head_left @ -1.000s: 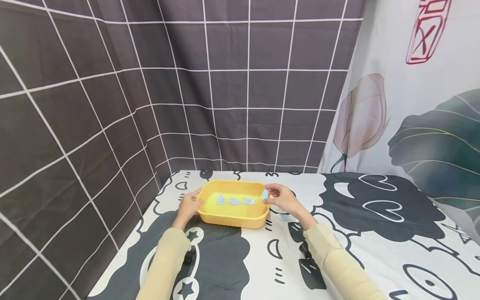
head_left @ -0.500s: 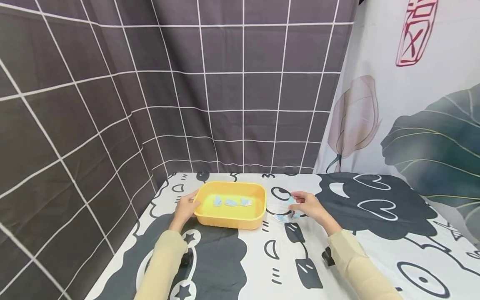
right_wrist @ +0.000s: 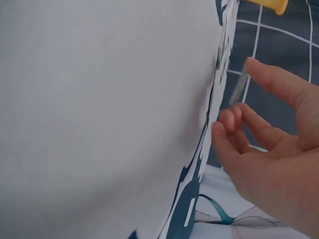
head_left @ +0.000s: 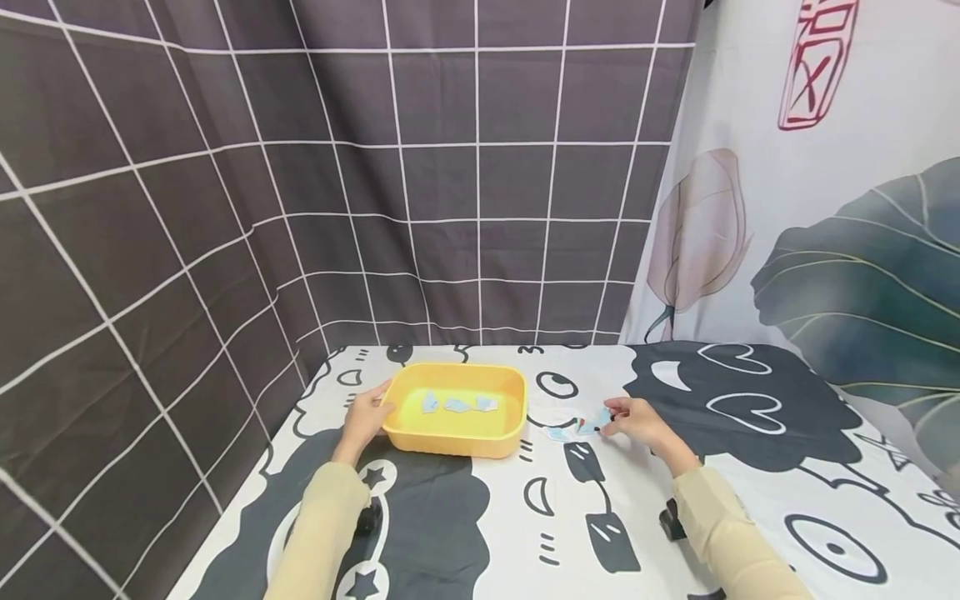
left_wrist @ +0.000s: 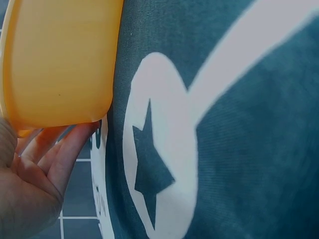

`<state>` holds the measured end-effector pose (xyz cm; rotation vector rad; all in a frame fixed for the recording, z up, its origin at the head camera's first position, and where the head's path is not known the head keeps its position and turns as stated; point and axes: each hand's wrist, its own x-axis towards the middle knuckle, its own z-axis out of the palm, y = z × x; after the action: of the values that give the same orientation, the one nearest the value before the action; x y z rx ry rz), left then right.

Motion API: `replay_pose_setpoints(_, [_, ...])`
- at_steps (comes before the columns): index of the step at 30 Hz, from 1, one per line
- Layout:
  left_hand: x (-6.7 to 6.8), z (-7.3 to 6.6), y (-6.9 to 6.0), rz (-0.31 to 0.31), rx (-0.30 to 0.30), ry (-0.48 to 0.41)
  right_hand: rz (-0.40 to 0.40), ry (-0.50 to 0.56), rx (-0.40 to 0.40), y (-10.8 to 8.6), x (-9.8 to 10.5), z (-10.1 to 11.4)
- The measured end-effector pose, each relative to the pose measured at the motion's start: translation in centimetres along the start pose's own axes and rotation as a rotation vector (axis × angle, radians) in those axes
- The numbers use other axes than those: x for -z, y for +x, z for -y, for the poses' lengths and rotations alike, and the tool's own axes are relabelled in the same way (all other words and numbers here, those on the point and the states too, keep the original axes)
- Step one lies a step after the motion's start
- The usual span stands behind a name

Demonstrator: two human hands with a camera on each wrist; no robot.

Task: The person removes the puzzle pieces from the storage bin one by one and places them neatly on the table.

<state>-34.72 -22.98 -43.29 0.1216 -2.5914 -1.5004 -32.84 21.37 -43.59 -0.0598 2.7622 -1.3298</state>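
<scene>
A yellow plastic basin [head_left: 450,444] stands on the patterned cloth. My left hand [head_left: 365,425] grips its left end, thumb at the rim and fingers against the outside wall; the left wrist view shows the hand [left_wrist: 37,174] beneath the basin's corner [left_wrist: 65,64]. Three small light-blue flat pieces lie in a row inside, one being the middle piece [head_left: 457,406]. Right of the basin, my right hand [head_left: 641,423] pinches a light-blue flat piece [head_left: 602,417] low over the cloth. In the right wrist view this thin piece [right_wrist: 239,88] appears edge-on between thumb and fingertips.
Other light-blue pieces lie on the cloth between basin and right hand, including a pale piece [head_left: 557,433] and one with a coloured mark [head_left: 585,426]. A dark gridded curtain [head_left: 480,192] hangs behind and at left. A white printed curtain [head_left: 697,250] hangs at right.
My right hand has moved from the basin's right rim rightward and down to the cloth, carrying a light-blue piece. My left hand stays on the basin. The head view has shifted slightly.
</scene>
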Motion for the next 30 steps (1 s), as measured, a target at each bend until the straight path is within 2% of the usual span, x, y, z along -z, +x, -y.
replay_pose_setpoints(9, [0.2,0.2,-0.1,-0.009,0.008,0.018,0.079,0.015,-0.026,0.1,0.3,-0.7])
replay_pose_setpoints(20, [0.3,0.1,0.0,-0.001,0.007,0.014,0.077,0.047,-0.036,0.1,0.3,-0.7])
replay_pose_setpoints(27, [0.2,0.1,-0.1,-0.002,0.005,0.011,0.021,0.029,-0.059,0.5,-0.1,1.5])
replay_pose_setpoints(30, [0.1,-0.1,-0.1,0.0,0.004,-0.001,0.02,0.05,-0.019,0.9,-0.7,3.1])
